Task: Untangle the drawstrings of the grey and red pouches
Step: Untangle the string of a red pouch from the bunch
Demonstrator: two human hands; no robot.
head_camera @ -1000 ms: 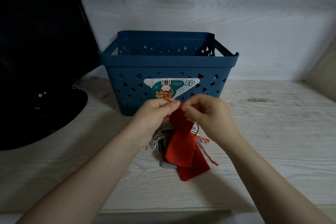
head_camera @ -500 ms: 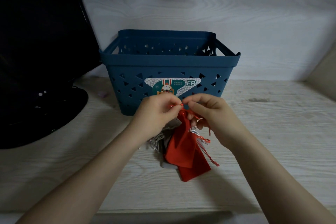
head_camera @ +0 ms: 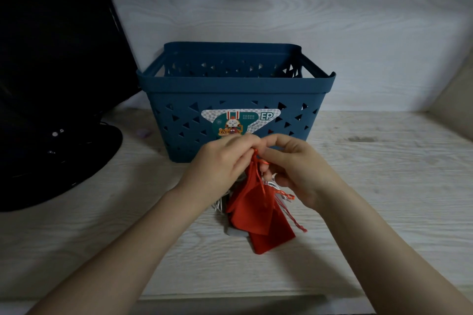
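Both hands pinch the red drawstring knot above the table's front middle.
Your left hand [head_camera: 225, 158] and right hand [head_camera: 294, 166] grasp the cord [head_camera: 257, 158]; red pouches [head_camera: 258, 210] hang over the grey pouch [head_camera: 234, 233]. Tease loops apart gently, never yanking.

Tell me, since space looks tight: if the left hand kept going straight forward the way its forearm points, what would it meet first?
Probably the blue basket's front wall, just beyond the left hand; depth is uncertain.

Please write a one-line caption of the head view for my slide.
Both hands, left hand and right hand, pinch the red drawstring atop hanging red pouches before a blue basket.
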